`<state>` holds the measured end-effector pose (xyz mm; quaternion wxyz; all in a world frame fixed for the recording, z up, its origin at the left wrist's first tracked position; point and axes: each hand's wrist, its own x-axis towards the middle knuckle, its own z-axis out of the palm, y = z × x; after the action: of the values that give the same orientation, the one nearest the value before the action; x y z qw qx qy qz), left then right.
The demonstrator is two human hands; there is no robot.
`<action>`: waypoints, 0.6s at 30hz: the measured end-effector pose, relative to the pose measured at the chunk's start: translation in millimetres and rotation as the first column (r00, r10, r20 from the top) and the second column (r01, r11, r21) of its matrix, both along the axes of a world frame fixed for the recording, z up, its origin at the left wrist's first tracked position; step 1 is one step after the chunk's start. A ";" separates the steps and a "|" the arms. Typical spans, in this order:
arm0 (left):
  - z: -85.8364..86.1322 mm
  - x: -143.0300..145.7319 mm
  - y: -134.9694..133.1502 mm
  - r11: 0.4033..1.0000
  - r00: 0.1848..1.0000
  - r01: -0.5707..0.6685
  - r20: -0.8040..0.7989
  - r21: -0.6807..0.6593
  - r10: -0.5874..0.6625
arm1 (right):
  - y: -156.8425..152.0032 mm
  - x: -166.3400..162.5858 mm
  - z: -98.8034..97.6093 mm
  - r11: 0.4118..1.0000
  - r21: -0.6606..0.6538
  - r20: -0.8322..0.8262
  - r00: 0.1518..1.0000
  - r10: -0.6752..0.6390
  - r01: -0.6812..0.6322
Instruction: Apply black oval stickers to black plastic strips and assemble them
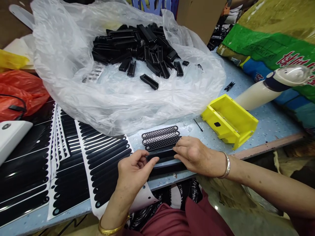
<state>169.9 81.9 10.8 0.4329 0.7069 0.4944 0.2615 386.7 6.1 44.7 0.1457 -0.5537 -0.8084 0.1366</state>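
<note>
Left hand [134,168], right hand [195,156] pinch black strip [162,156] near opposite ends; seemingly positioning step; next calls for steady, level hold.

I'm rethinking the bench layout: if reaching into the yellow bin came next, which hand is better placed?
Probably the right hand: it is on the side toward the yellow bin, while the left hand is nearer the black-strip sheet.

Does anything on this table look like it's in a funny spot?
One small black piece lies alone on the blue table, just beyond the yellow bin. It looks stray, because many black pieces are heaped together on the plastic.
</note>
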 end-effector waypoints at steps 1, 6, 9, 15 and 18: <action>-1.7 1.2 -1.0 1.000 1.000 -0.005 -0.024 0.025 0.006 | 0.1 0.3 -0.2 1.000 0.004 -0.003 1.000 0.002 -0.002; -6.4 5.6 -3.8 0.992 0.992 -0.010 -0.125 0.126 0.025 | 0.1 1.6 0.7 1.000 0.004 -0.009 1.000 0.012 -0.012; -5.4 6.3 -3.9 0.991 0.990 -0.010 -0.138 0.133 0.028 | 0.4 1.7 0.6 1.000 0.006 -0.009 1.000 0.015 -0.015; -3.2 2.9 0.5 0.997 0.993 0.019 -0.120 0.081 -0.009 | 1.8 1.7 -0.1 1.000 0.001 -0.001 1.000 0.024 -0.024; -3.4 2.7 3.5 0.998 0.995 0.040 -0.096 0.053 -0.035 | 2.6 2.2 0.4 1.000 0.000 0.003 1.000 0.028 -0.028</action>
<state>172.5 85.4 7.4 0.3943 0.7394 0.4935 0.2330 388.9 8.7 45.1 0.1426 -0.5424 -0.8164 0.1379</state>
